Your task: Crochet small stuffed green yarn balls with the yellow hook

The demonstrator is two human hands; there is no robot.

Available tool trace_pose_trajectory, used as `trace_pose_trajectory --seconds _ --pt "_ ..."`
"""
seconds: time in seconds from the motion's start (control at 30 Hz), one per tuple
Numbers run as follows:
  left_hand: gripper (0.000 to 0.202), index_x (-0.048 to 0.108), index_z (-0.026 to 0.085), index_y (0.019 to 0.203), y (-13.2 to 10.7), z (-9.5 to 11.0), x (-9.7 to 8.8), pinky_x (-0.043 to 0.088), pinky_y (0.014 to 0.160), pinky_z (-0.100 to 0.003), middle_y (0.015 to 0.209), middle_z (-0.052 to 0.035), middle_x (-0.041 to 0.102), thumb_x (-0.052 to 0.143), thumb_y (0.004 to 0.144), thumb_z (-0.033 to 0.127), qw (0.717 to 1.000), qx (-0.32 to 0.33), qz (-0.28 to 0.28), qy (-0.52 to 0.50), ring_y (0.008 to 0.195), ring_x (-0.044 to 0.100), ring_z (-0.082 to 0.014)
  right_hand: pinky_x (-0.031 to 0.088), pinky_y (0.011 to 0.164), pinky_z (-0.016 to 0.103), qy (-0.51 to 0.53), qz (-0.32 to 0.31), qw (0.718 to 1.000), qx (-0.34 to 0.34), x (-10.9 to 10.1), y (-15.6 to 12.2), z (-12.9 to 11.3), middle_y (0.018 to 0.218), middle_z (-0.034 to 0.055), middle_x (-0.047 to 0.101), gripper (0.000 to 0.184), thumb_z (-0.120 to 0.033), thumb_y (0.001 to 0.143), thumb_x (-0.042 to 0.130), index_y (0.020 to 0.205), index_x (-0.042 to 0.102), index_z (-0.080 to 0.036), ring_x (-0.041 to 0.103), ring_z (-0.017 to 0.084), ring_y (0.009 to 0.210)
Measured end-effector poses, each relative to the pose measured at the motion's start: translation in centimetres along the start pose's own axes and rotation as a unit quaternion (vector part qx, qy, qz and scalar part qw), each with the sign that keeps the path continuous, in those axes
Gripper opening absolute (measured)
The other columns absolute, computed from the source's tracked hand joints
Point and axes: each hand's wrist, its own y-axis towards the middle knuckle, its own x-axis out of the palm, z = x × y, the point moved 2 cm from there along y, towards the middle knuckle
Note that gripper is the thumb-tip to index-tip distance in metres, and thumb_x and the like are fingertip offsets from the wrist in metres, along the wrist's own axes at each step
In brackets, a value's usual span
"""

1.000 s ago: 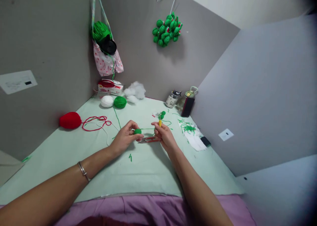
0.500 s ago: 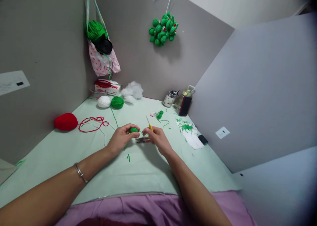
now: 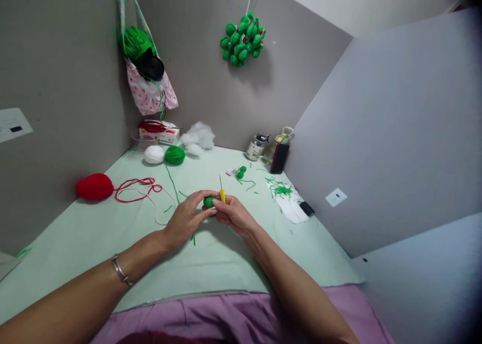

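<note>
Between the fingertips of my left hand (image 3: 185,216) is a small round green crocheted piece (image 3: 208,202). My right hand (image 3: 238,216) meets it from the other side, thumb and fingers against the piece. A crochet hook (image 3: 222,195) with a yellow handle is gripped in that same right hand, its thin metal end pointing up and away from me. Short green yarn scraps (image 3: 193,240) lie on the tablecloth just below my left hand. The scissors are out of sight.
Left of my hands sit a red yarn ball (image 3: 95,187), a white yarn ball (image 3: 154,154) and a green yarn ball (image 3: 175,155). White stuffing (image 3: 198,138) lies behind. Paper with green scraps (image 3: 291,208), a phone (image 3: 279,158) and a jar (image 3: 255,149) are at right.
My hands have come together, and my right fingers now touch the green piece. The scissors seen by my right hand before no longer show. The view has shifted slightly.
</note>
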Motion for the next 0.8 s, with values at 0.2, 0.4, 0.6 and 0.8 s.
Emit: trace_pose_trajectory --seconds 0.2,0.4,0.6,0.8 --pt "0.019 0.077 0.023 0.105 0.19 -0.23 -0.49 0.048 0.093 -0.039 0.099 -0.0054 0.074 0.076 0.086 0.021 0.998 0.039 0.035 0.032 0.1 0.064 -0.0258 0.011 0.047 0.024 0.008 -0.013 1.0 0.011 0.04 -0.36 -0.35 0.051 -0.0135 0.027 0.048 -0.053 0.069 0.089 0.078 0.06 -0.016 0.014 0.003 0.048" --pt "0.026 0.076 0.024 0.11 -0.03 -0.2 -0.17 0.047 0.099 -0.042 0.107 -0.0064 0.075 0.075 0.085 0.016 0.996 0.062 0.044 0.043 0.108 0.062 -0.0266 0.011 0.047 0.024 0.009 -0.006 1.0 -0.001 0.06 -0.36 -0.51 0.064 -0.0055 0.055 0.045 -0.045 0.064 0.093 0.083 0.064 -0.015 0.021 0.002 0.049" --pt "0.024 0.078 0.025 0.107 -0.1 -0.35 0.19 0.049 0.1 -0.043 0.107 -0.0067 0.076 0.067 0.089 0.014 0.997 0.064 0.038 0.036 0.11 0.063 -0.0263 0.012 0.046 0.024 0.0 -0.02 1.0 0.012 0.34 -0.33 -0.32 0.072 -0.0012 0.064 0.043 -0.043 0.063 0.092 0.085 0.068 -0.014 0.024 0.002 0.048" --pt "0.02 0.079 0.025 0.105 -0.1 -0.68 0.27 0.05 0.101 -0.044 0.109 -0.0079 0.076 0.071 0.087 0.021 0.998 0.034 0.041 0.016 0.113 0.065 -0.0275 0.012 0.046 0.024 -0.001 -0.024 0.999 0.021 0.3 -0.27 -0.34 0.063 -0.0063 0.055 0.046 -0.045 0.063 0.093 0.083 0.064 -0.016 0.022 0.003 0.048"
